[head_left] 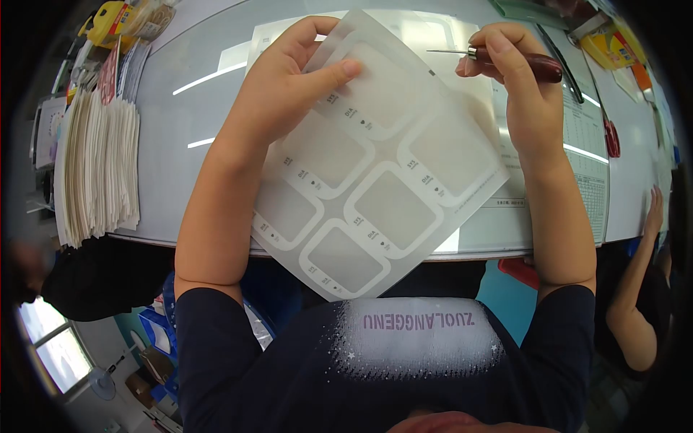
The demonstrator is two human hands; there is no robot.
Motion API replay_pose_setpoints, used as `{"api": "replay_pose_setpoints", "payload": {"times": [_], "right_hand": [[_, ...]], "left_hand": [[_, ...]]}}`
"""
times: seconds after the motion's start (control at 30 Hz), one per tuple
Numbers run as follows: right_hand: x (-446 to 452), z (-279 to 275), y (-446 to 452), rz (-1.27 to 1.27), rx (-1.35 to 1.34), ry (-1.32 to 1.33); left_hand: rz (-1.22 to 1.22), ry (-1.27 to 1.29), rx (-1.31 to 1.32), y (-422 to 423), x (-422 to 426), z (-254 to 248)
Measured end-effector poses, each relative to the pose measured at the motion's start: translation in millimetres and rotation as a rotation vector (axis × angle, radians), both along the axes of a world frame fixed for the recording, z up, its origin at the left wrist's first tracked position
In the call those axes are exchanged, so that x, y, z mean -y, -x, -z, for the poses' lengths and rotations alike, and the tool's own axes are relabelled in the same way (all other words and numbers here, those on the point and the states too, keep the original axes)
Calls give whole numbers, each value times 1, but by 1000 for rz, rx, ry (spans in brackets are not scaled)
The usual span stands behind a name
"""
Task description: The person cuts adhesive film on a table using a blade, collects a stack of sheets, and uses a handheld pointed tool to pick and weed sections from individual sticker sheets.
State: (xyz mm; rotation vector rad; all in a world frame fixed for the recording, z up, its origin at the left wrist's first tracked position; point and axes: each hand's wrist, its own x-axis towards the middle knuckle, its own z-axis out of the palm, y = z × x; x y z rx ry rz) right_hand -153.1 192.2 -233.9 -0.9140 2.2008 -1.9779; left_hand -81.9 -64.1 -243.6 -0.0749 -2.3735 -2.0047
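Note:
A translucent sheet [390, 162] printed with rounded frames and small lettering hangs tilted over the table's front edge. My left hand [296, 79] pinches its upper left part, thumb on top and fingers behind. My right hand [516, 79] is closed round the dark red handle of an awl [530, 66]. The awl's thin metal tip points left, near the sheet's upper right edge; whether it touches the sheet I cannot tell. Under the raised sheet, more pale printed sheets [271, 36] lie on the table.
A thick stack of papers [97, 169] stands at the left edge of the table [170, 144]. Yellow containers [108, 25] are at the back left. Printed papers [585, 173] and red-handled scissors [612, 137] lie at right. Another person's arm [635, 289] is at far right.

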Motion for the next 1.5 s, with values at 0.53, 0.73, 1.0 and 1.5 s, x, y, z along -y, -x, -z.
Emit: {"api": "replay_pose_setpoints", "payload": {"times": [0.53, 0.73, 1.0, 1.5], "right_hand": [[-20, 5, 16, 108, -5, 62], [-26, 3, 38, 81, 13, 48], [-29, 12, 51, 34, -182, -128], [-10, -2, 15, 70, -131, -252]], "left_hand": [[-90, -135, -30, 1, 13, -9], [-117, -155, -55, 2, 24, -10], [-138, -186, -81, 4, 30, -9], [-117, -172, -61, 3, 29, -9]]}}
